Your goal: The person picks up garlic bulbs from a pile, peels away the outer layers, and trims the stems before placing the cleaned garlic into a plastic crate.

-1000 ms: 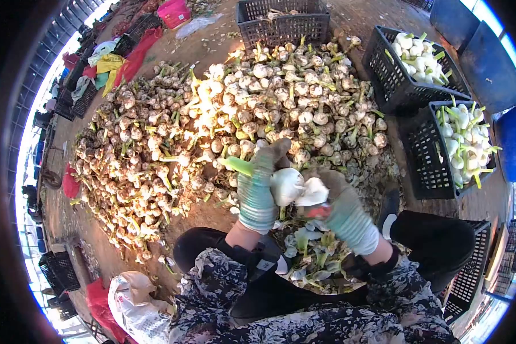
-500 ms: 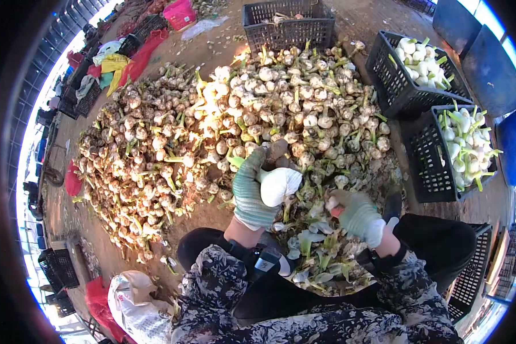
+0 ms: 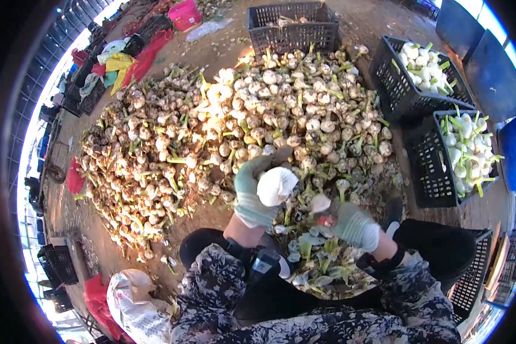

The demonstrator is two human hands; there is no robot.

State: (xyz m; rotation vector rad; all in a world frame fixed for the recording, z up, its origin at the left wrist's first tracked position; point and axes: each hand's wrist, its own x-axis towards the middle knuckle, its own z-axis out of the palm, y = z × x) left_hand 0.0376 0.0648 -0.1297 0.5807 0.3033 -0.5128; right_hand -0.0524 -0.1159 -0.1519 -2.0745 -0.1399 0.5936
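Observation:
My left hand [image 3: 252, 195], in a green and white glove, is wrapped round a peeled white garlic bulb [image 3: 277, 186]. Just right of it, my right hand [image 3: 350, 222], gloved alike, is closed on something small with a red part, blurred by motion, so I cannot make it out. The two hands are apart. Beyond them spreads a large heap of unpeeled garlic bulbs [image 3: 212, 123] with green stems. Loose peeled leaves [image 3: 321, 255] lie between my knees, below the hands.
Two black crates [image 3: 427, 166] [image 3: 393, 86] of clean white garlic stand at the right. Another black crate [image 3: 292, 35] is behind the heap. A white sack [image 3: 135, 304] lies at the lower left, a pink container [image 3: 184, 15] at the back left.
My right hand has moved slightly left, closer to the bulb. My left hand keeps its hold, and the bulb is turned a little and sits slightly further left.

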